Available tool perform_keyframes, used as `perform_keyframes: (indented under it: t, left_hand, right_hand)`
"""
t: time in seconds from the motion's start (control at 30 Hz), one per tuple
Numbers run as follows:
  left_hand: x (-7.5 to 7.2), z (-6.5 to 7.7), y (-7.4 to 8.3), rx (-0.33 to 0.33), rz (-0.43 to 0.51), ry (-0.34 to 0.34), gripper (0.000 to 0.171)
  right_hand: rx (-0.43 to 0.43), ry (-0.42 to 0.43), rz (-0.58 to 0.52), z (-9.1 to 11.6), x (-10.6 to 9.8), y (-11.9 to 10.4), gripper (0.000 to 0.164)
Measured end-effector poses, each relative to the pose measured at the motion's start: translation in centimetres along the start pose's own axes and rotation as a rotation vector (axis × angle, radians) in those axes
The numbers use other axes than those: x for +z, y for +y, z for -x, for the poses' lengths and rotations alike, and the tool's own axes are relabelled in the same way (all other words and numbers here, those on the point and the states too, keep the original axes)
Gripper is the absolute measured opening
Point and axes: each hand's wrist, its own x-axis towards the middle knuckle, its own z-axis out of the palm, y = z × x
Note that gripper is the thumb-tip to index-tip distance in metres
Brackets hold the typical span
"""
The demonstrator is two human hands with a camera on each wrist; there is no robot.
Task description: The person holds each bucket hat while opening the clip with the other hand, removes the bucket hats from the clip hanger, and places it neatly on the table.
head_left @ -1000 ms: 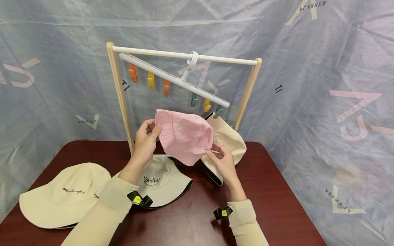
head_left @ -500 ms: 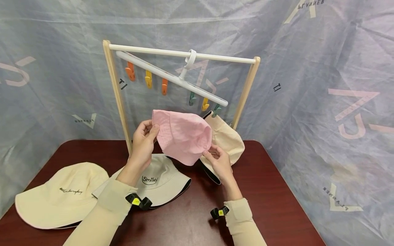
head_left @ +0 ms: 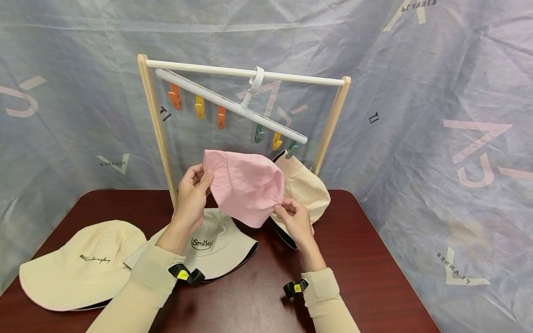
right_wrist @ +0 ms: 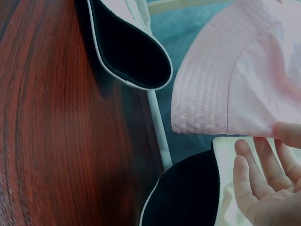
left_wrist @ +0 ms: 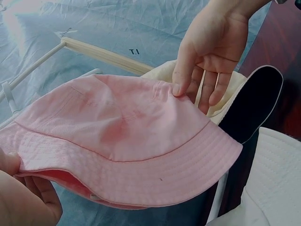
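Note:
A pink bucket hat (head_left: pixel 245 187) is held up sideways above the table, in front of the rack. My left hand (head_left: pixel 192 196) pinches its brim, thumb on the near side and fingers behind. At the crown, my right hand (head_left: pixel 297 222) pinches the fabric between thumb and fingers; in the right wrist view its other fingers (right_wrist: pixel 263 165) spread below the pink cloth. Behind that hand a cream bucket hat (head_left: pixel 310 187) with a black lining hangs from a green clip (head_left: pixel 293 149). Under my left forearm lies a pale hat (head_left: pixel 225 245) with "Smile" printed on it.
A wooden-post rack (head_left: pixel 158 134) with a white top bar carries a slanted white hanger (head_left: pixel 233 106). Orange, yellow and green clips hang along it, such as an orange clip (head_left: pixel 221 118). Another cream hat (head_left: pixel 87 268) lies at the left of the dark red table (head_left: pixel 374 277).
The whole head view has shifted slightly, with everything a little further left. The pink hat has dipped a little at its lower edge. Both hands keep their hold on it.

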Motion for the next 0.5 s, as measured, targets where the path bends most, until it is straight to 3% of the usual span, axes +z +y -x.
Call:
perform_keyframes:
  t: [0.5]
  left_hand:
    - [-0.4,0.6,-0.8,-0.049,-0.023,-0.027,0.013]
  right_hand:
    - [0.027,0.006,-0.023,-0.3,-1.4,0.0,0.013]
